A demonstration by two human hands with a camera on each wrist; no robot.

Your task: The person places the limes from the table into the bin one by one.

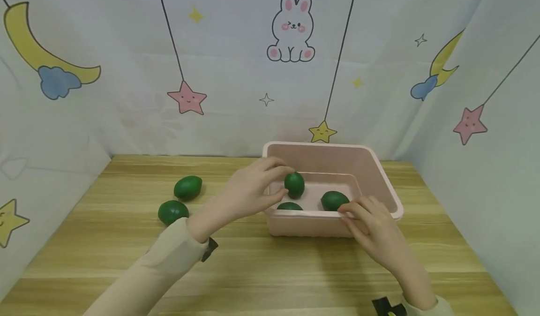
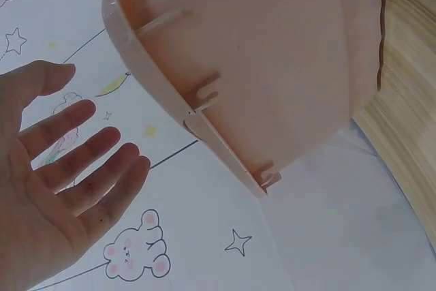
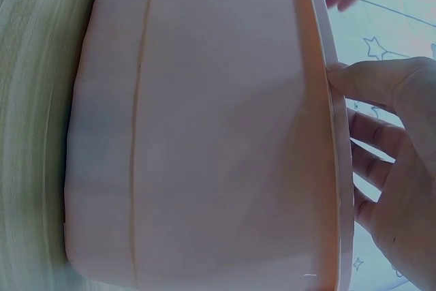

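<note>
A pink plastic bin (image 1: 312,224) stands on the table with several dark green, lime-shaped fruits showing in it. My left hand (image 1: 255,184) hovers over the bin's left side, thumb and fingers apart, close by an upright green fruit (image 1: 294,185). In the left wrist view, this left hand (image 2: 75,175) shows spread fingers and an empty palm. My right hand (image 1: 375,229) pinches the bin's front rim, near another green fruit (image 1: 334,200). From the right wrist, the right thumb (image 3: 371,81) presses the rim with fingers on its far side. A third fruit (image 1: 289,206) is partly hidden behind the front wall.
Two more green fruits (image 1: 188,187) lie on the wooden table (image 1: 253,269) left of the bin, beside my left forearm. A white curtain (image 1: 236,48) printed with stars, moons and a rabbit hangs around the table's back and sides.
</note>
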